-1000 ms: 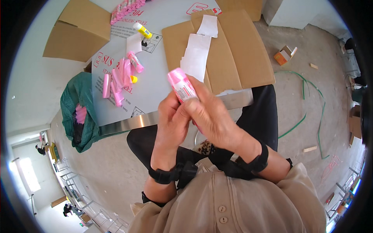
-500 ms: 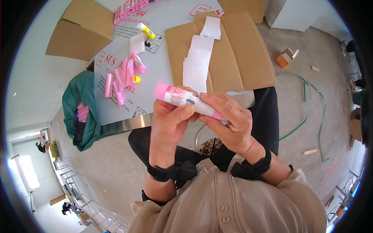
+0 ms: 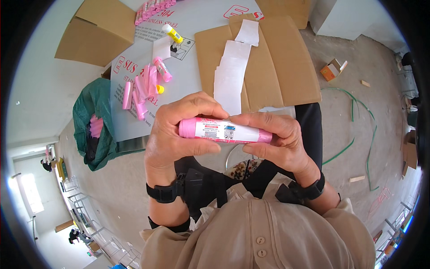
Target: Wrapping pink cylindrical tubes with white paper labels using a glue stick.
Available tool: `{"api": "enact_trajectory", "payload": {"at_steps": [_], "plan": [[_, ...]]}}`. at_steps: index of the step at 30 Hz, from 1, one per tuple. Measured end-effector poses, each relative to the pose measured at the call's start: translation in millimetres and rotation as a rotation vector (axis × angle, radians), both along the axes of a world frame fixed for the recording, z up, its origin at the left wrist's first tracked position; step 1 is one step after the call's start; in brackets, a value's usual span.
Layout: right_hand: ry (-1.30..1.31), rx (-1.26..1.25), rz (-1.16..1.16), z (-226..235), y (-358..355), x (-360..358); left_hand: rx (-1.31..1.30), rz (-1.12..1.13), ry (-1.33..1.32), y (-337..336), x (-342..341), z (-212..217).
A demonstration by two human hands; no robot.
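In front of my body, a pink plastic tube [image 3: 233,130] with a printed white and pink label lies level between my hands. My left hand [image 3: 172,130] grips its left end, fingers along the far side and thumb along the near side. Over the right end, my right hand [image 3: 280,136] holds it with thumb and fingers. Beyond on the table lie several loose pink tubes [image 3: 139,89] and a labelled pink tube [image 3: 162,69]. A yellow glue stick [image 3: 172,33] with a white end and a small yellow cap [image 3: 160,89] are near them.
A flattened cardboard sheet [image 3: 295,67] carries overlapping white paper labels [image 3: 230,71]. An open cardboard box [image 3: 96,31] and a row of pink tubes [image 3: 152,10] stand at the back left. A green sack [image 3: 85,112] with pink tubes hangs at the table's left edge.
The tube has come nearer level and turned so that another side of its label faces up. My left hand has shifted left, its fingers now over the tube's far side.
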State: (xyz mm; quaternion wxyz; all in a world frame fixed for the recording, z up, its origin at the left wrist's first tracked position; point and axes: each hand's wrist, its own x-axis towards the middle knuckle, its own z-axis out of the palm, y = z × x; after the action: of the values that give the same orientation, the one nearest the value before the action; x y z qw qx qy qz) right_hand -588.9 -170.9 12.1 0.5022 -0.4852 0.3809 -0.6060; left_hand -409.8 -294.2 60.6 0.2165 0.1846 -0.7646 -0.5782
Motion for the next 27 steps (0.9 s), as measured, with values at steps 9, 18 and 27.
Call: {"api": "enact_trajectory", "payload": {"at_steps": [9, 18, 27], "plan": [[0.305, -0.186, -0.01, -1.9, -2.8, -8.0, -0.053, 0.089, 0.16, 7.8, 0.8, -14.6], [-0.373, 0.505, 0.073, 11.2, -9.9, 1.1, -0.143, 0.104, 0.167, 10.4, 2.4, -16.0], [-0.284, 0.462, -0.035, -1.8, -11.9, 14.4, -0.113, 0.614, -0.152, 43.3, -18.3, -13.9]]}}
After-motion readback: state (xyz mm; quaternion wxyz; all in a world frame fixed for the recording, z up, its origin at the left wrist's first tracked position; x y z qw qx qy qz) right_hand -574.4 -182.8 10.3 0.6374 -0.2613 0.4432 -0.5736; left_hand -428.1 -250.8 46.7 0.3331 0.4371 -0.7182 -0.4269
